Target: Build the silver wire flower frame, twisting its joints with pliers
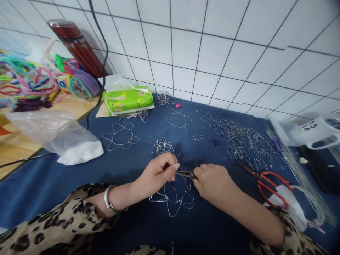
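Head view, wire flower (177, 201), below left hand (162, 172)

The white handled container (287, 131) at the right carries two dark numbers on its side: "13" (313, 124) and, below it, "14" (306, 128). Both are tilted. The green packet (142, 95) near the wall bears small printed markings (117, 98), too blurred to read.

Beyond the left grip (159, 172) we see a white wall (187, 49) gridded in black; below the grip, a blue-covered desk (124, 161); farther left, pale wood (16, 152).
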{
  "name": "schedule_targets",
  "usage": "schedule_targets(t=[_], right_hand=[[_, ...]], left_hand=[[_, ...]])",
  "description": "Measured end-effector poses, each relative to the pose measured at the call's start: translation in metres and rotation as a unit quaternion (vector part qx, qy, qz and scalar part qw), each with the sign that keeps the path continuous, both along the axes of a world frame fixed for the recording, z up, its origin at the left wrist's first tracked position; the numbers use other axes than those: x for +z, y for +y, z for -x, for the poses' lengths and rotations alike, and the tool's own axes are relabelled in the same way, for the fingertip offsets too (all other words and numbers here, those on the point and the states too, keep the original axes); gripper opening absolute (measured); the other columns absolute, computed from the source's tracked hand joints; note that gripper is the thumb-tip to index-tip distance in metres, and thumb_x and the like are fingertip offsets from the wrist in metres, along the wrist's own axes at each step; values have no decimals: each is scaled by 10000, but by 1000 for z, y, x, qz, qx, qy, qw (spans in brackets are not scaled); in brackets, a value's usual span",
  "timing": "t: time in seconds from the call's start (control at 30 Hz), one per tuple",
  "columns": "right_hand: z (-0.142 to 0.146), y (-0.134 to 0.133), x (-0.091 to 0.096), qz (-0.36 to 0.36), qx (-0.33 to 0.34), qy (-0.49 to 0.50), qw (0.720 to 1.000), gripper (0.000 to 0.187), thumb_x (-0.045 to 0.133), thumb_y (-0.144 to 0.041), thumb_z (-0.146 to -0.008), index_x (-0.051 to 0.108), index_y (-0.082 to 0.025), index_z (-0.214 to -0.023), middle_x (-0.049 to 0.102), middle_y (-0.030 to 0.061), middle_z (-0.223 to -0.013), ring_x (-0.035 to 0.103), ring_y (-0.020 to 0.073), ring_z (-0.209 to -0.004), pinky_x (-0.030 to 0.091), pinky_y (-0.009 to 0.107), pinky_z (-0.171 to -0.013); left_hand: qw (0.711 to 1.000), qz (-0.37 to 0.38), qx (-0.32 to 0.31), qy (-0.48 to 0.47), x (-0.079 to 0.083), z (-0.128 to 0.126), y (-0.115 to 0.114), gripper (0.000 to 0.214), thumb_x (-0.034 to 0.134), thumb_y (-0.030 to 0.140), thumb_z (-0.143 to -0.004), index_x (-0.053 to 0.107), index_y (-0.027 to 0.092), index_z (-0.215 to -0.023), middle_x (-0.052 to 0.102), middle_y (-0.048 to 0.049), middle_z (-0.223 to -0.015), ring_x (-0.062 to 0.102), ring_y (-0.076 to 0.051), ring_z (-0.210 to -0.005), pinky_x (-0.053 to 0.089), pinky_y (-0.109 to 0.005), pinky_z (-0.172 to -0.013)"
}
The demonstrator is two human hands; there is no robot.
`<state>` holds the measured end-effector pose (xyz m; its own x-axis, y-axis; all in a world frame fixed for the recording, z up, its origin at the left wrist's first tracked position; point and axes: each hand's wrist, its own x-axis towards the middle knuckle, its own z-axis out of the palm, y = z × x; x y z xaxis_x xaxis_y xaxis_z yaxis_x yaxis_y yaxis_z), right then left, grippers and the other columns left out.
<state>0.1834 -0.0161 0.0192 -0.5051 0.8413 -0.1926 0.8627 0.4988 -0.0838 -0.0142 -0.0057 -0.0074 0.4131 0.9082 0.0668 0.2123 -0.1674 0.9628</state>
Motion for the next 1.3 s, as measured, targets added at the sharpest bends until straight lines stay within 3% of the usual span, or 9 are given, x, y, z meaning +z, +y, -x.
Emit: schedule_targets(t=[0.53, 0.9, 1.3], right_hand=[[4, -7, -3, -20, -22, -8, 1000, 168, 441, -243, -826, 584, -170, -775, 612, 66, -738, 571, 193, -686, 349, 286, -577], [4, -6, -4, -15, -25, -10, 1000, 182, 420, -251, -834, 583, -188, -784, 616, 53, -744, 578, 203, -688, 378, 302, -589], [-1, 0, 0, -13, -9, 5, 1000, 189, 441, -289, -817, 601, -194, -781, 613, 47, -757, 564, 191, -712, 375, 306, -635]], left_hand=[[1000, 0, -4, -5, -1, 1, 1, 178, 464, 188, -874, 460, 152, -699, 512, 4, -713, 505, -83, -599, 426, -220, -568], [999, -32, -2, 43, -1, 0, 0, 206, 472, 189, -868, 475, 157, -665, 517, -1, -675, 496, -106, -640, 409, -241, -615], [999, -20, -17, 28, -3, 1, 2, 194, 476, 189, -866, 493, 154, -676, 534, -5, -670, 508, -108, -645, 420, -239, -602]])
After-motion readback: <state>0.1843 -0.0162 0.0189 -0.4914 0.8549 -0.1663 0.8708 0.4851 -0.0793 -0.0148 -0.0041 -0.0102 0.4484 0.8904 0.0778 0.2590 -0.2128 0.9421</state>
